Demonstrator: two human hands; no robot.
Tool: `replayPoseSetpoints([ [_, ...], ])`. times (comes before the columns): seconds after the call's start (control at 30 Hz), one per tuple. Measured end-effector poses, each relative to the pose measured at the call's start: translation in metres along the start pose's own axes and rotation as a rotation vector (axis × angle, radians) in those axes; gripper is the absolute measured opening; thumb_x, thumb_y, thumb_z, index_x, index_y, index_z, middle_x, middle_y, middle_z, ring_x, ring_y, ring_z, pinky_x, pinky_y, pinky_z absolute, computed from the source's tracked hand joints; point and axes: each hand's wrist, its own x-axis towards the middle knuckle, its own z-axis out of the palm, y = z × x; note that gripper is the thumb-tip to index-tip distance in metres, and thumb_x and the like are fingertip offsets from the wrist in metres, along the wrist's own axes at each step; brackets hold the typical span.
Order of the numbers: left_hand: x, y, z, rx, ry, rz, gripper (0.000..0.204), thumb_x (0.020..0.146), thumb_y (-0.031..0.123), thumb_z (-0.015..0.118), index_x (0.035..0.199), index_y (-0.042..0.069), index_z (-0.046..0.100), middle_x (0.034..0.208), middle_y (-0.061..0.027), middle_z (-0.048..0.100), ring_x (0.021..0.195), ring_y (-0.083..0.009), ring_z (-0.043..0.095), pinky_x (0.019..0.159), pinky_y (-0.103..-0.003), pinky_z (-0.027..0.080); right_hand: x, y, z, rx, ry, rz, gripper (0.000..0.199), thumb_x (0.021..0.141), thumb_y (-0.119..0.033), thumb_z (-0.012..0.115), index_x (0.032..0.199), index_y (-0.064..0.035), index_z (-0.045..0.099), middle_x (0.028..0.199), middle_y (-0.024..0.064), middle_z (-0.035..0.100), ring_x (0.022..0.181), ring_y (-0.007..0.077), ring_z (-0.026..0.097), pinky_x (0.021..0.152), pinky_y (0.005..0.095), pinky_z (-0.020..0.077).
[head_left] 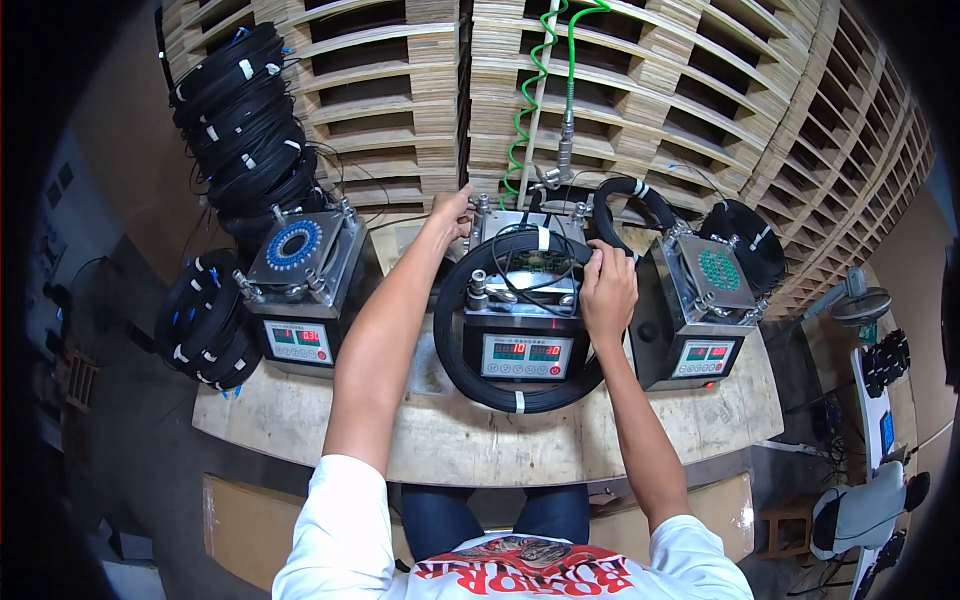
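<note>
A coil of black cable (520, 400), bound with white ties, hangs upright across the front of the middle machine (480, 350), a metal box with a red-lit display. My right hand (608, 295) is closed on the coil's upper right side. A thin loose end of cable loops across the machine's top inside the coil. Beyond the coil, my left hand (452, 214) is at the machine's back left corner, beside a metal knob post (483, 206). Its fingers are curled, and whatever they grip is hidden.
Similar machines stand left (305, 255) with a ring of blue-tipped parts, and right (705, 275) with green ones. Black cable coils are stacked at the left (240, 120). Wooden pallets (380, 60) rise behind the table (460, 445). A green coiled air hose (525, 110) hangs down. A person (865, 510) sits far right.
</note>
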Motion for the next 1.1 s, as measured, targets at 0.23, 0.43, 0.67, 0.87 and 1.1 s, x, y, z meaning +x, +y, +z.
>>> replayPoseSetpoints([
  [0.23, 0.028, -0.027, -0.059, -0.351, 0.039, 0.191, 0.02, 0.095, 0.033, 0.064, 0.093, 0.014, 0.07, 0.087, 0.0022, 0.069, 0.091, -0.0149, 0.06, 0.088, -0.057, 0.042, -0.003, -0.035, 0.008, 0.084, -0.007, -0.026, 0.022, 0.099, -0.018, 0.05, 0.106, -0.0075, 0.068, 0.096, 0.01, 0.063, 0.092, 0.0317, 0.058, 0.083, 0.0431, 0.046],
  [0.43, 0.006, -0.029, -0.022, -0.305, 0.076, 0.191, 0.025, 0.089, 0.026, 0.078, 0.085, 0.002, 0.07, 0.08, -0.0065, 0.069, 0.067, -0.0169, 0.062, 0.067, -0.031, 0.05, -0.003, -0.016, 0.004, 0.013, 0.04, -0.035, 0.022, 0.099, -0.019, 0.05, 0.103, -0.0067, 0.067, 0.095, 0.0102, 0.063, 0.092, 0.0316, 0.057, 0.082, 0.0432, 0.0464],
  [0.67, -0.037, -0.024, -0.047, -0.167, 0.134, 0.276, 0.027, 0.09, 0.011, 0.072, 0.116, 0.004, 0.07, 0.101, -0.0106, 0.072, 0.092, -0.0175, 0.066, 0.082, -0.029, 0.051, -0.004, -0.019, 0.005, 0.019, 0.023, -0.05, 0.021, 0.099, -0.018, 0.05, 0.099, -0.005, 0.065, 0.094, 0.0114, 0.061, 0.093, 0.0323, 0.057, 0.082, 0.0435, 0.046],
  [0.87, -0.153, -0.026, -0.056, 0.15, 0.195, 0.969, 0.017, 0.097, 0.013, 0.061, 0.106, 0.002, 0.067, 0.107, -0.0145, 0.069, 0.098, -0.0229, 0.067, 0.089, -0.032, 0.051, -0.004, -0.008, 0.007, 0.009, 0.057, -0.072, 0.02, 0.099, -0.019, 0.05, 0.095, -0.0052, 0.064, 0.091, 0.0116, 0.059, 0.089, 0.0319, 0.055, 0.078, 0.0434, 0.0441],
  [1.1, -0.247, -0.073, -0.055, 0.84, 0.192, 1.369, 0.041, 0.081, 0.045, 0.077, 0.106, 0.012, 0.072, 0.143, -0.019, 0.048, 0.128, -0.0408, 0.048, 0.109, -0.05, 0.035, -0.005, -0.009, 0.005, -0.001, 0.011, -0.077, 0.023, 0.102, -0.022, 0.047, 0.098, -0.0055, 0.063, 0.094, 0.0123, 0.059, 0.092, 0.0327, 0.056, 0.081, 0.0441, 0.0442],
])
